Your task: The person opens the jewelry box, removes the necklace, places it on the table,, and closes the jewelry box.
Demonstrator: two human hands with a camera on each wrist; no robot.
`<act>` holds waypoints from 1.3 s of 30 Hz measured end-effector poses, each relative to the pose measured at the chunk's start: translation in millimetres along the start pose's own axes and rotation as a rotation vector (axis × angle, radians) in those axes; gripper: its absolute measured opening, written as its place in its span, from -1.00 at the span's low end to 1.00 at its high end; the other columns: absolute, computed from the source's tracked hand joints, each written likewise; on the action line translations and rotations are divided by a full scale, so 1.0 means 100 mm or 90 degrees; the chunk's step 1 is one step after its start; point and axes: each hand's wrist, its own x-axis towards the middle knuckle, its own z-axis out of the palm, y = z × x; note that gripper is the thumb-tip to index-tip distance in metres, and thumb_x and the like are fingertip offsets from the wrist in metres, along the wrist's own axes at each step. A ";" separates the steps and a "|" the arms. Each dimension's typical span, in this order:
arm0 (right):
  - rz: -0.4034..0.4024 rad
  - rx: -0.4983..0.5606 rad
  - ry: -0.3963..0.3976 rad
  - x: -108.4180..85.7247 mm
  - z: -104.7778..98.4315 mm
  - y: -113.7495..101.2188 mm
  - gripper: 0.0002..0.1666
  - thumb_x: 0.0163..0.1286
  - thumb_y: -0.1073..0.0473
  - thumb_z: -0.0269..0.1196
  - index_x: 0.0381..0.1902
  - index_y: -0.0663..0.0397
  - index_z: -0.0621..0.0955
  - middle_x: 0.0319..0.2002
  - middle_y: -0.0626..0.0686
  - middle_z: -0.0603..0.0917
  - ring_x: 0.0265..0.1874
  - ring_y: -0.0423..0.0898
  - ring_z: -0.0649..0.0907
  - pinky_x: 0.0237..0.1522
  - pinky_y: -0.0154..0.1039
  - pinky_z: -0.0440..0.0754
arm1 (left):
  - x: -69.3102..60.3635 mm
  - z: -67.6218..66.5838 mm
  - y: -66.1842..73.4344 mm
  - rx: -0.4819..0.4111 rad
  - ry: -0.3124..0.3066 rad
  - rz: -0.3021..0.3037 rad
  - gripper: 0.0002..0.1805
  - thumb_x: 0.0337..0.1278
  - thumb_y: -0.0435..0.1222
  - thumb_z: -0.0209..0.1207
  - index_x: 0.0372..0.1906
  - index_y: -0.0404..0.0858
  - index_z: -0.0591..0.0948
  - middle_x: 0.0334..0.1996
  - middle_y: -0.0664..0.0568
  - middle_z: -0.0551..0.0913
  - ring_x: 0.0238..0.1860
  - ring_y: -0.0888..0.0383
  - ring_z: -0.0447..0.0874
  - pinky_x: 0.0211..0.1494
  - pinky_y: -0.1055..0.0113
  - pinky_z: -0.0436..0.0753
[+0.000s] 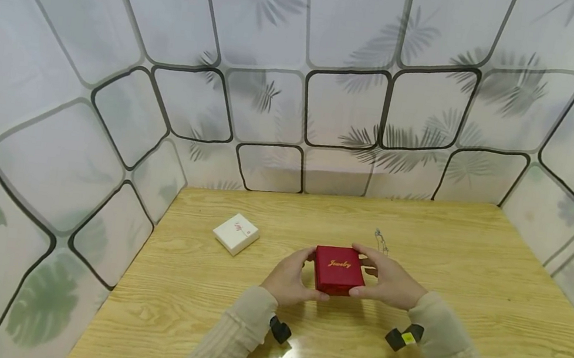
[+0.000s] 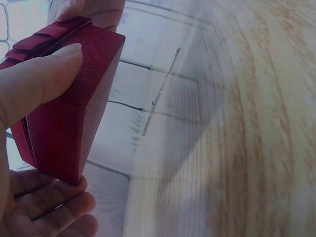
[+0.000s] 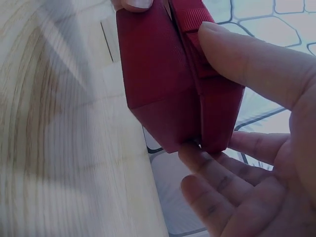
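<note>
Red box (image 1: 338, 276), square and finely textured, gold "Jewelry" lettering (image 1: 339, 264) on top, held over the tabletop (image 1: 188, 298) midway between its left and right edges by part-open hands, left hand (image 1: 288, 279) and right hand (image 1: 389, 281) each with thumb on the near face and fingers curved about one side. Ribbed red bow (image 3: 190, 15) on the near face, shown by the wrist views only; lettering, by the head view only. Beyond: white box (image 1: 236, 232) with pinkish print, toward the far left corner, head view alone; fine silver chain (image 1: 380, 240), nearer the far edge, also in the left wrist view.
</note>
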 end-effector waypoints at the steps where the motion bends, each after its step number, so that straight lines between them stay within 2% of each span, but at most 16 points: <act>1: -0.003 -0.001 0.000 0.00 0.00 0.00 0.11 0.15 0.04 0.45 0.46 0.32 0.10 0.36 0.31 0.27 0.20 0.27 0.44 0.17 0.19 0.42 | 0.00 0.00 0.00 0.002 0.001 0.000 0.03 -0.30 -0.02 0.55 0.39 -0.02 0.29 0.16 0.24 0.48 0.19 0.25 0.42 0.23 0.19 0.44; 11: -0.020 -0.009 0.004 0.02 0.02 0.00 0.12 0.12 0.03 0.47 0.46 0.30 0.12 0.36 0.30 0.27 0.21 0.26 0.44 0.16 0.19 0.42 | 0.01 0.01 -0.01 -0.003 0.007 0.002 -0.02 -0.34 -0.04 0.57 0.33 -0.03 0.33 0.09 0.25 0.51 0.12 0.27 0.46 0.19 0.26 0.48; 21: 0.007 0.014 0.007 0.01 0.04 -0.02 0.13 0.12 0.02 0.47 0.46 0.26 0.09 0.37 0.27 0.26 0.21 0.30 0.42 0.12 0.22 0.45 | 0.00 0.02 -0.02 -0.034 0.005 -0.002 0.04 -0.35 0.01 0.56 0.36 -0.09 0.30 0.05 0.24 0.53 0.03 0.28 0.49 0.12 0.30 0.53; 24: 0.023 0.052 -0.001 0.00 0.04 -0.04 0.14 0.13 0.04 0.46 0.47 0.23 0.06 0.38 0.27 0.22 0.19 0.32 0.44 0.06 0.15 0.54 | 0.00 0.01 -0.02 -0.044 0.004 0.006 0.03 -0.34 -0.01 0.56 0.36 -0.09 0.30 0.05 0.24 0.53 0.04 0.28 0.49 0.12 0.29 0.54; 28: 0.027 0.099 -0.015 0.00 0.03 -0.06 0.13 0.15 0.10 0.45 0.48 0.18 0.03 0.38 0.28 0.21 0.11 0.27 0.52 -0.05 -0.06 0.64 | 0.00 0.01 -0.02 -0.057 0.002 0.017 0.02 -0.33 -0.03 0.56 0.35 -0.07 0.29 0.05 0.25 0.52 0.04 0.28 0.49 0.11 0.29 0.54; 33: 0.020 0.108 -0.016 0.00 0.04 -0.05 0.11 0.17 0.13 0.44 0.48 0.19 0.02 0.37 0.31 0.20 0.05 0.21 0.57 -0.08 -0.15 0.65 | 0.02 0.01 -0.02 -0.064 0.007 0.024 0.04 -0.33 -0.08 0.57 0.37 -0.08 0.27 0.07 0.23 0.50 0.03 0.28 0.50 0.09 0.32 0.55; 39: -0.004 0.126 -0.026 0.01 0.04 -0.03 0.10 0.19 0.17 0.42 0.47 0.25 -0.01 0.37 0.37 0.16 0.04 0.22 0.57 -0.07 -0.19 0.64 | 0.02 0.01 -0.01 -0.090 0.006 0.021 0.14 -0.34 -0.13 0.58 0.45 -0.08 0.18 0.11 0.20 0.45 0.01 0.27 0.51 0.08 0.32 0.55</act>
